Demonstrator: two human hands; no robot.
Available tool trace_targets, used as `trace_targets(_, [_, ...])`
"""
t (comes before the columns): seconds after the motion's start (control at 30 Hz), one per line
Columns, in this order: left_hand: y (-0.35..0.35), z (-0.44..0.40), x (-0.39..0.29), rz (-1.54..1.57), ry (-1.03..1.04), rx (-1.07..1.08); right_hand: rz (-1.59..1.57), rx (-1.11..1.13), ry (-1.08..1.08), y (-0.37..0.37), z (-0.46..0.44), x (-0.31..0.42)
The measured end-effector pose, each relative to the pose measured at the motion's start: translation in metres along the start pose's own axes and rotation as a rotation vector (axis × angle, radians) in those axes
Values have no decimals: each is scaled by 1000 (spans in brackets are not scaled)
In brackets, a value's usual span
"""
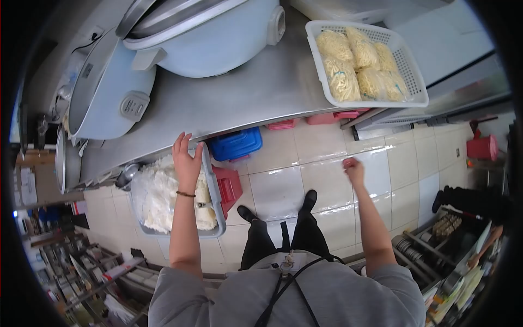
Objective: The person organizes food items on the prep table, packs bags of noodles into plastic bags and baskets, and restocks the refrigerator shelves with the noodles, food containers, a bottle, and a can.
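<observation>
My left hand point(187, 158) is raised near the front edge of the steel counter point(239, 92), fingers spread and nothing in them. Below it is a grey tub point(219, 210) heaped with white, crumbly food point(158, 191) that looks like rice; whether the hand touches the tub's edge I cannot tell. My right hand point(354, 170) hangs out over the tiled floor, away from the counter, with its fingers curled closed. No object shows in it.
Large light-blue cookers point(212, 46) stand on the counter's left part. At its right end, a white basket point(417, 82) holds several bags of noodles point(343, 79). A blue-lidded box point(236, 143) and red containers point(227, 188) are low by the counter. Racks point(419, 245) line the right.
</observation>
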State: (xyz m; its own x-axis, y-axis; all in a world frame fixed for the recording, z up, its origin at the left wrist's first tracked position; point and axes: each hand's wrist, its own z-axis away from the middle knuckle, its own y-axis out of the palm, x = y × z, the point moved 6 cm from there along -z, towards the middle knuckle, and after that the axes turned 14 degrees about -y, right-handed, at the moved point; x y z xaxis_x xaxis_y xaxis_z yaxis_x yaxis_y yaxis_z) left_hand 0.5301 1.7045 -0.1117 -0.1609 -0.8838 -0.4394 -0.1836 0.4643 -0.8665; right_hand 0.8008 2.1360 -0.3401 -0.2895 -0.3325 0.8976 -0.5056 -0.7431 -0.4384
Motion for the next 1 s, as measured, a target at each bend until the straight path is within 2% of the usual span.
trace_targets(0.03, [0,-3,0,-51,-2,-8,53,-84,119,-24,-20,27])
trace_targets(0.1, [-1,-11,12,-115,-26,-23,-119,-260,103,-50,-62,17])
trace_targets(0.13, [-1,-18,21,-199,-28,-27,-146,-203,108,-54,-79,35])
trace_targets(0.2, [-6,-37,44,-334,-35,-42,-390,-314,333,-50,-98,61])
trace_targets(0.23, [-9,-47,56,-341,-48,-46,-674,-322,361,-45,-109,70])
trace_targets(0.3, [-2,-67,78,-240,-48,144,-1067,-200,207,-38,-140,84])
trace_targets(0.33, [6,-71,82,-171,-80,319,-1062,-190,207,-35,-147,87])
trace_targets(0.37, [8,-71,84,-169,-86,319,-1099,-302,268,-34,-150,85])
trace_targets(0.4, [13,-74,83,-293,-88,338,-1136,-419,324,-35,-151,84])
trace_targets(0.43, [19,-76,84,-415,-90,355,-1133,-417,316,-33,-155,82])
trace_targets(0.57, [23,-71,93,-406,-25,278,-1132,-398,240,-26,-162,62])
trace_targets(0.63, [22,-71,90,-441,30,247,-1067,-462,306,-22,-158,72])
trace_targets(0.7, [24,-69,92,-410,-11,291,-996,-491,323,-21,-156,79])
trace_targets(0.9, [22,-71,87,-441,-8,219,-952,-491,289,-26,-165,71])
trace_targets(0.97, [27,-73,92,-453,-124,385,-911,-457,266,-28,-167,70])
trace_targets(1.0, [28,-72,93,-450,-115,382,-914,-466,260,-30,-166,71])
